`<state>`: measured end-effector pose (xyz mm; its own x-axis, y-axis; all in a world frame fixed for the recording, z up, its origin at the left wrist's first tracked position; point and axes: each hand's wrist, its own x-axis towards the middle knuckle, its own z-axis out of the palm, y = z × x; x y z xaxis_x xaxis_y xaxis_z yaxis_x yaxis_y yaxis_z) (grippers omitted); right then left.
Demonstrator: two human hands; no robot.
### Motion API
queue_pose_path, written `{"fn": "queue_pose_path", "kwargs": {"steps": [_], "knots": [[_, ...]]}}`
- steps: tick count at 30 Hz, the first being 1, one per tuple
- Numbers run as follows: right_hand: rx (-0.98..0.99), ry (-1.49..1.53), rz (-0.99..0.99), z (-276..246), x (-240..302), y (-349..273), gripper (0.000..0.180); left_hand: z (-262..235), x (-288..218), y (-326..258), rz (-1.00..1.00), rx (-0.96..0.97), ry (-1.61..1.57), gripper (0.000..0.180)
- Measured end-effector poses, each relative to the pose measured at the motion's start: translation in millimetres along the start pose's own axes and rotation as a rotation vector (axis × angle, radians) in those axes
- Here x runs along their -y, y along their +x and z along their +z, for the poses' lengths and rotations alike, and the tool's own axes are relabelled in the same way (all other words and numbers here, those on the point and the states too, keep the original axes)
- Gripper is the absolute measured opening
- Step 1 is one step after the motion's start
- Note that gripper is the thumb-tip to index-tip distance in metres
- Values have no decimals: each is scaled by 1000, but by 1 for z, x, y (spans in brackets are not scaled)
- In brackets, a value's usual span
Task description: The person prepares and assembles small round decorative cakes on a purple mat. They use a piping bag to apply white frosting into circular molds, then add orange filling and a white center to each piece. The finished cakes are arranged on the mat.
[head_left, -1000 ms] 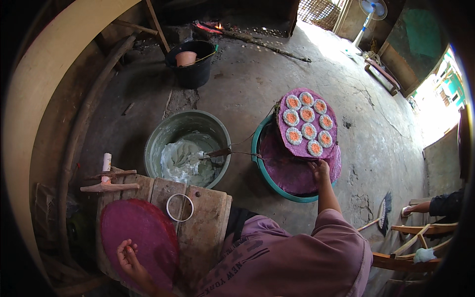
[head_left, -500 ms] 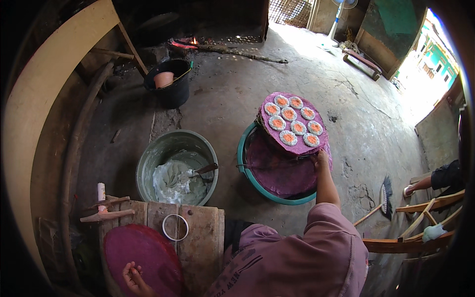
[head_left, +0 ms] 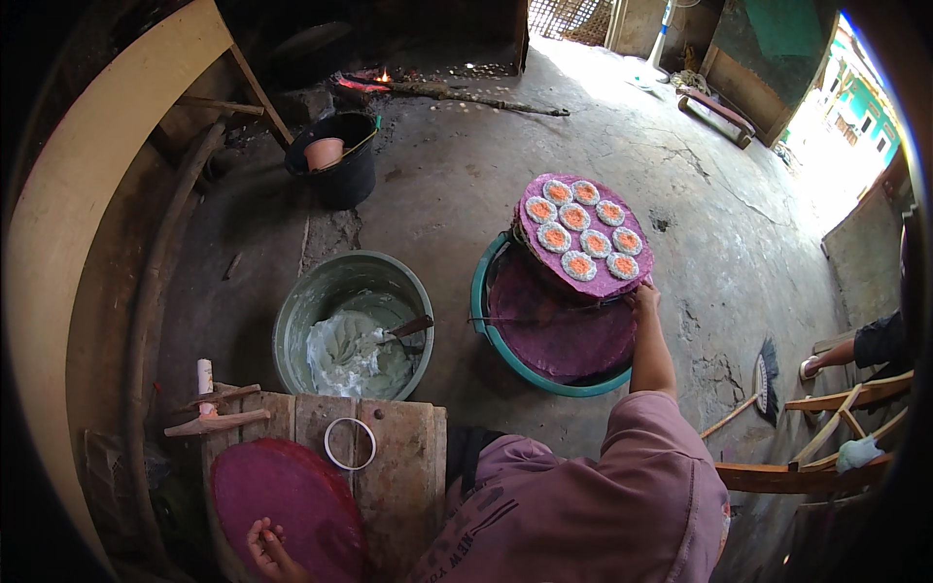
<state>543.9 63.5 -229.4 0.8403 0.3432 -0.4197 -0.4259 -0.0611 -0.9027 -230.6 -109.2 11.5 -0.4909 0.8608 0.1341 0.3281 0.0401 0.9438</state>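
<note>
My right hand (head_left: 645, 293) grips the near right edge of a round tray (head_left: 632, 284) covered in purple cloth or sheet. Several flat white rounds with orange centres (head_left: 573, 216) lie on it. The tray tilts over the far side of a teal basin (head_left: 491, 335), which holds another purple round (head_left: 559, 335). At the lower left, my left hand (head_left: 272, 551) is over a purple disc (head_left: 282, 486) on a wooden bench (head_left: 394, 457). Its fingers are loosely bent and apart, and I see nothing in them. Beside the disc lies a white ring (head_left: 328, 444).
A grey-green tub (head_left: 282, 330) holds pale thick batter (head_left: 340, 355) and a wooden-handled tool (head_left: 410, 327). Behind it stands a black bucket (head_left: 345, 189) with a pink cup (head_left: 323, 153). A burning log (head_left: 466, 95) lies farther back. A hand broom (head_left: 766, 384) is on the right, near another person's foot (head_left: 810, 367).
The view has shifted slightly. My right hand and the tray it grips have moved a little to the right and up; my left hand stays over the purple disc.
</note>
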Motion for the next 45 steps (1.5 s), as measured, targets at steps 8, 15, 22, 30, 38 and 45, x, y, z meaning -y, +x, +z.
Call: {"fn": "queue_pose_path", "kwargs": {"steps": [8,15,22,30,38,45], "knots": [[-178,-50,-45,-29,-2,22,35,-2,-6,-7,36,-47,50,27],[-247,-23,-10,-37,3,14,41,5,-15,-6,10,-47,27,25],[-400,-511,3,-41,14,47,36,11,-31,-8,30,-72,81,25],[-371,-659,32,-54,-11,101,31,12,-29,-9,-44,-122,74,23],[-394,-641,70,-59,3,105,30,11,-24,-10,-82,-145,-8,19],[-491,-830,-805,-10,42,30,25,7,-23,-14,-79,-160,-8,19]]}}
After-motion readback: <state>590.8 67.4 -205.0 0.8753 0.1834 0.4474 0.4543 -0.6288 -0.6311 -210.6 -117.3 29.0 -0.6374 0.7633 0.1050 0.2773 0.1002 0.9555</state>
